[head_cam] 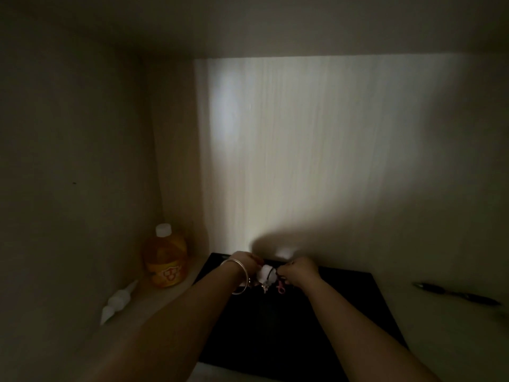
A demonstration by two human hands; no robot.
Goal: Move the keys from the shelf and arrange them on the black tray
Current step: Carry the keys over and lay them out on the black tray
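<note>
fingers: both hands (245,264) (298,270) pinched on keys (268,277) | held over tray's (344,312) far edge | not yet laid; remainder cannot be told

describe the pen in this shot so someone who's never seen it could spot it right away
Start at the black tray lying flat at the bottom centre. Look just past its right edge: the pen lies alone on the pale shelf surface, angled down to the right. It is dark, slim and glossy, unlike the bottles on the tray's left side.

Dim and murky overall; one pale patch of light falls on the back wall (316,150), a soft dark shadow spreads below it, and the edges sink into blurry darkness
</note>
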